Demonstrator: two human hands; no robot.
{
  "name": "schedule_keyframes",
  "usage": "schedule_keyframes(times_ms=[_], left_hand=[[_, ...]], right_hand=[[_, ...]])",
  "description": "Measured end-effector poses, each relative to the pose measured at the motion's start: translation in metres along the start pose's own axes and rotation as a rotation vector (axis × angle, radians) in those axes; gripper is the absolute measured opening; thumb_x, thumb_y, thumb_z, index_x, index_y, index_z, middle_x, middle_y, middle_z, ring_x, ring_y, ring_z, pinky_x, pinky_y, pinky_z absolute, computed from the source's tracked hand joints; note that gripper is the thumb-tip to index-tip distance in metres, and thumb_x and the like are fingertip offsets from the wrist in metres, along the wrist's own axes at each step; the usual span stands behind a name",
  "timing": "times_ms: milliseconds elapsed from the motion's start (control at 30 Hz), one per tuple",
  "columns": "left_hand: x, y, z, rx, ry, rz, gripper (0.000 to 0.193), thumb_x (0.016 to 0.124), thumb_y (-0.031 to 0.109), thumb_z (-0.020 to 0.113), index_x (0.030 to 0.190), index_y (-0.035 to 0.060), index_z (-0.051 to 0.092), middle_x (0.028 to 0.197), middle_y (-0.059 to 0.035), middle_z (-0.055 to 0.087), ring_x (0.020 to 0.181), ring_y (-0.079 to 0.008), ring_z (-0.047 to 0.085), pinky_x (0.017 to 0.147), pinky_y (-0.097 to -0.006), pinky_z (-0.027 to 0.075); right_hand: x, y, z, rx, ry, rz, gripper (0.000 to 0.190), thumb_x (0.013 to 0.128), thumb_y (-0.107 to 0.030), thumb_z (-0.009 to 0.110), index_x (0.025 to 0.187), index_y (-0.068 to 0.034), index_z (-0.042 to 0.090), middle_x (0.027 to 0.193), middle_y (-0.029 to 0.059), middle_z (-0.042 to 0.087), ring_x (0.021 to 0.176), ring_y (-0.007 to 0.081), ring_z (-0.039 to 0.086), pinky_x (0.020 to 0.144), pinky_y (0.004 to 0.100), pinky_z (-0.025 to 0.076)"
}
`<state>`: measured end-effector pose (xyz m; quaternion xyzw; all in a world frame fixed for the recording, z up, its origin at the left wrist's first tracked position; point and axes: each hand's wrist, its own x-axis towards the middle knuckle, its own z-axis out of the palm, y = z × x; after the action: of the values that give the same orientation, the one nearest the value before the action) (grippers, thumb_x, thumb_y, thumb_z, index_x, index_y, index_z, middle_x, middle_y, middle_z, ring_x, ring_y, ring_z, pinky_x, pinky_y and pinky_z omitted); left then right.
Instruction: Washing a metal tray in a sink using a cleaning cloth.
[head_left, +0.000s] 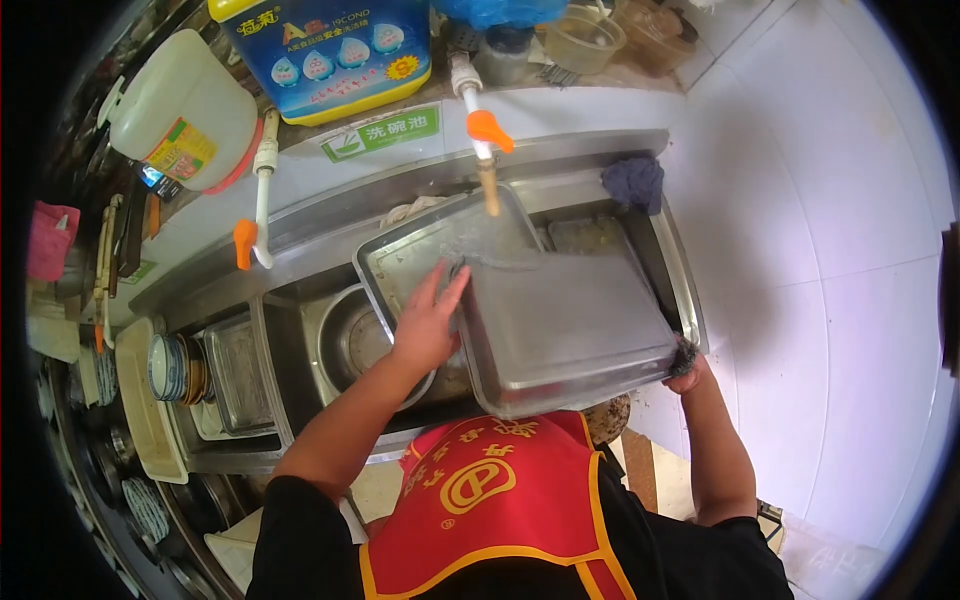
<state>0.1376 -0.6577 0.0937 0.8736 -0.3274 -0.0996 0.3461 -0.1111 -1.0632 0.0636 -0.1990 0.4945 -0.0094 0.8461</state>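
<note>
A large rectangular stainless-steel tray (570, 322) is tilted over the right sink basin, its flat side facing up. My right hand (686, 371) is at its lower right corner with a dark steel-wool scourer (683, 356) against the metal. My left hand (431, 322) is at the tray's left edge, fingers spread, over a second metal tray (405, 255); whether it grips either tray cannot be told. Water runs from the right tap (487, 184) onto the trays. A round metal basin (360, 341) lies in the middle sink, partly behind my left forearm.
Left, stacked bowls (169, 367) and a clear rectangular container (241, 375) stand by a cream plastic tub (142, 420). A dark cloth (636, 184) hangs at the back right rim. Jugs (187, 112) line the ledge; a second tap (262, 210) projects. White wall (795, 225) bounds the right.
</note>
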Motion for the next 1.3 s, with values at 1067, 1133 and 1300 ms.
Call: schedule_keyframes(times_ms=[1067, 1133, 1300], left_hand=[[0.011, -0.049, 0.062, -1.326, 0.093, -1.033, 0.038, 0.066, -0.007, 0.052, 0.104, -0.0091, 0.051, 0.092, -0.0151, 0.057, 0.084, -0.0302, 0.063, 0.071, -0.0457, 0.056], [0.007, -0.053, 0.052, -1.403, 0.065, -1.039, 0.045, 0.065, -0.007, 0.051, 0.11, -0.0102, 0.048, 0.096, -0.0165, 0.057, 0.086, -0.0305, 0.062, 0.073, -0.0456, 0.056], [0.003, -0.037, 0.042, -1.422, 0.056, -0.94, 0.049, 0.065, -0.006, 0.049, 0.114, -0.0083, 0.05, 0.099, -0.0156, 0.059, 0.087, -0.0306, 0.062, 0.074, -0.0442, 0.055]], right_hand=[[0.093, 0.053, 0.2, -1.71, 0.033, -0.943, 0.057, 0.087, -0.044, 0.065, 0.127, -0.004, 0.056, 0.124, 0.0212, 0.059, 0.116, 0.0368, 0.055, 0.098, 0.0393, 0.043], [0.098, 0.076, 0.212, -1.959, -0.055, -1.099, 0.058, 0.087, -0.043, 0.064, 0.127, -0.002, 0.056, 0.127, 0.0227, 0.056, 0.115, 0.0363, 0.056, 0.098, 0.0388, 0.044], [0.101, 0.107, 0.244, -2.204, -0.34, -0.878, 0.048, 0.081, -0.036, 0.069, 0.119, -0.008, 0.058, 0.11, 0.0183, 0.06, 0.106, 0.0358, 0.057, 0.087, 0.045, 0.049]])
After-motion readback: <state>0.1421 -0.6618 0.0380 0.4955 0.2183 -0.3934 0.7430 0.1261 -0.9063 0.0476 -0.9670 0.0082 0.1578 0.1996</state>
